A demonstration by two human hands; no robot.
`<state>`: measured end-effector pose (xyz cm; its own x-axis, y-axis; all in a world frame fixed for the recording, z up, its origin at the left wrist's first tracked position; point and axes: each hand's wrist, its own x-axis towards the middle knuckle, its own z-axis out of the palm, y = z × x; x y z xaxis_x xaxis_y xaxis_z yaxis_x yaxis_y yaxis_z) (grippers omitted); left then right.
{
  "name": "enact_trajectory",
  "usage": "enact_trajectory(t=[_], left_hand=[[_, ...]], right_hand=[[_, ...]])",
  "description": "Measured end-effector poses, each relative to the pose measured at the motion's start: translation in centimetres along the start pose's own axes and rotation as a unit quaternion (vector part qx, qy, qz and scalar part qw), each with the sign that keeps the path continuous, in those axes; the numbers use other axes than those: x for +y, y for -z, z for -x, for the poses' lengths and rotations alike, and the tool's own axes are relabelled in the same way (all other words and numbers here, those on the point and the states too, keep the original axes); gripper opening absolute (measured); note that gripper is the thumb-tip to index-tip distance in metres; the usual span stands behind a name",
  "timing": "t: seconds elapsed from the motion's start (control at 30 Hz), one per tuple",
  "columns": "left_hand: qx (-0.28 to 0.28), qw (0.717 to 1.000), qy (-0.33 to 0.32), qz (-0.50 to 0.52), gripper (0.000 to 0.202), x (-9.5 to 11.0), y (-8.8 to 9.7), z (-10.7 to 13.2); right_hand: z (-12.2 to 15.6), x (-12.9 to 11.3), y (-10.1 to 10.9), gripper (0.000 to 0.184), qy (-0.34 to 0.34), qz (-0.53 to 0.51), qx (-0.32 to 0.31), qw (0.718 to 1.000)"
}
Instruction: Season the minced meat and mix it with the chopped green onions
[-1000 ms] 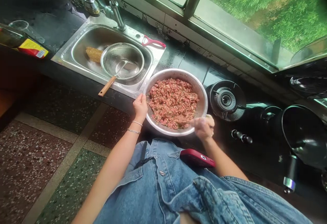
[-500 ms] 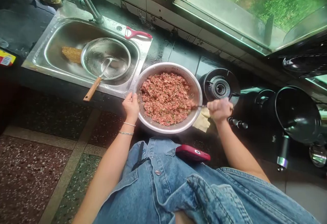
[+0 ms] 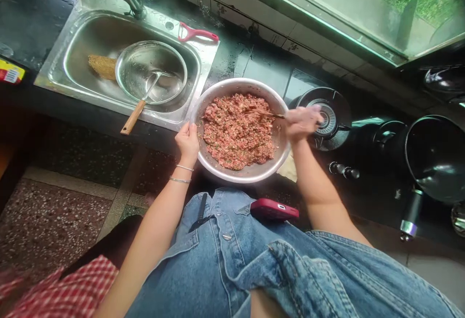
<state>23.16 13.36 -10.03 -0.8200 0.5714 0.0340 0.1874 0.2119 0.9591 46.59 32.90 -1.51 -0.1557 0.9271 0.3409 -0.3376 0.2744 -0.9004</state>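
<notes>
A large metal bowl (image 3: 247,180) holds minced meat (image 3: 236,134) flecked with green bits. My left hand (image 3: 188,141) grips the bowl's left rim, thumb on top. Over the right rim, my right hand (image 3: 301,122) is closed around a thin-handled utensil (image 3: 278,115). The utensil's far end is in the upper right part of the meat, blurred by motion, so its exact kind is unclear.
Left of the bowl is a sink (image 3: 54,73) with a metal basin (image 3: 121,61) and a wooden-handled spatula (image 3: 134,117). A red peeler (image 3: 199,33) lies on its back edge. A gas burner (image 3: 323,114) and a wok (image 3: 436,158) stand right. Someone's red checked clothing (image 3: 72,289) shows lower left.
My right hand and the utensil have swept up and left through the meat. My left hand stays on the rim. A person in red checks has appeared at lower left.
</notes>
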Motion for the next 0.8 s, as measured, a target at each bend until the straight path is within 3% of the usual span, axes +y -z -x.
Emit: enact_trajectory(t=[0.1, 0.17, 0.23, 0.3, 0.37, 0.4, 0.47, 0.57, 0.63, 0.7, 0.73, 0.8], left_hand=[[0.007, 1.0, 0.007, 0.007, 0.037, 0.1, -0.2, 0.3], [0.013, 1.0, 0.015, 0.008, 0.037, 0.2, -0.3, 0.4], [0.011, 1.0, 0.019, 0.008, 0.037, 0.2, -0.3, 0.3], [0.001, 1.0, 0.017, 0.01, 0.038, 0.1, -0.2, 0.2], [-0.005, 1.0, 0.019, 0.012, 0.039, -0.1, 0.0, 0.0], [-0.006, 1.0, 0.02, 0.013, 0.04, -0.3, 0.0, -0.1], [-0.003, 1.0, 0.02, 0.012, 0.041, -0.5, 0.1, -0.2], [0.0, 1.0, 0.016, 0.013, 0.041, -0.5, -0.1, 0.0], [-0.002, 1.0, 0.015, 0.014, 0.041, -0.2, -0.3, 0.2], [-0.005, 1.0, 0.014, 0.014, 0.041, 0.2, -0.4, 0.4], [-0.006, 1.0, 0.014, 0.013, 0.041, 0.3, -0.4, 0.3], [-0.011, 1.0, 0.01, 0.013, 0.041, 0.3, -0.4, 0.2]], right_hand=[[3.9, -4.8, 4.7, 0.064, -0.054, -0.005, -0.047, 0.997], [8.0, -5.8, 4.2, 0.062, -0.089, -0.016, -0.079, 0.993], [11.3, -4.6, 0.7, 0.064, -0.098, -0.033, -0.084, 0.991], [12.4, -1.6, -4.2, 0.068, -0.095, -0.044, -0.083, 0.991], [10.7, 1.7, -8.1, 0.069, -0.08, -0.042, -0.085, 0.992], [8.9, 3.0, -9.0, 0.069, -0.065, -0.035, -0.083, 0.994], [5.0, 4.3, -8.2, 0.07, -0.027, -0.012, -0.061, 0.998], [2.0, 2.2, -2.5, 0.071, 0.007, 0.024, -0.026, 0.999], [3.6, -0.7, 1.1, 0.068, 0.004, 0.036, -0.04, 0.999], [7.3, -3.0, 2.3, 0.065, -0.015, 0.034, -0.078, 0.996], [9.4, -3.5, 1.8, 0.065, -0.034, 0.024, -0.1, 0.994], [12.5, -3.0, -1.1, 0.069, -0.095, 0.007, -0.142, 0.985]])
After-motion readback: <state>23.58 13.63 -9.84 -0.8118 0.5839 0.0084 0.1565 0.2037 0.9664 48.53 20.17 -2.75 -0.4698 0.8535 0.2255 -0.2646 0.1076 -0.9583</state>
